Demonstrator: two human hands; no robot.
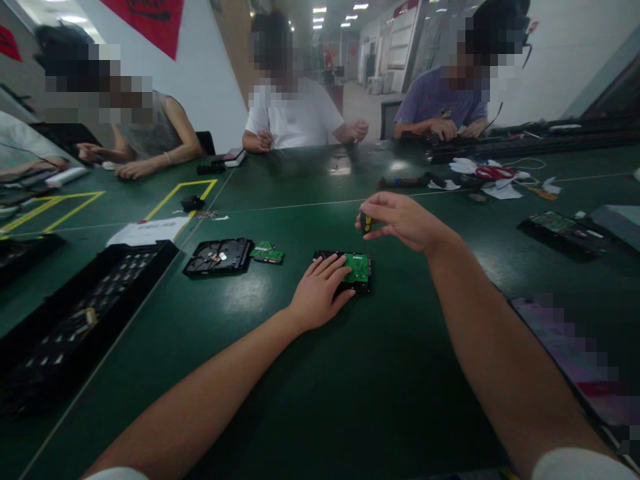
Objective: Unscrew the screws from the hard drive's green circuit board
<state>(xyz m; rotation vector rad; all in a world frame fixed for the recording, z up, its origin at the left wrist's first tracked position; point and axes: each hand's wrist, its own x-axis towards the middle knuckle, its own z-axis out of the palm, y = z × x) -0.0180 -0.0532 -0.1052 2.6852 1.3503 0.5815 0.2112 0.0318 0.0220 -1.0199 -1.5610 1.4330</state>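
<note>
A hard drive lies on the green table with its green circuit board facing up. My left hand rests flat across the drive's left part, fingers stretched out and covering some of the board. In my right hand is a screwdriver with a black and yellow handle, held upright between thumb and fingers. Its thin shaft points down at the far right corner of the drive; whether the tip sits in a screw is too small to tell.
To the left lie another hard drive and loose green circuit boards. A long black tray stands further left. At right are a drive with exposed board, and cables with white scraps. Several people sit across the table.
</note>
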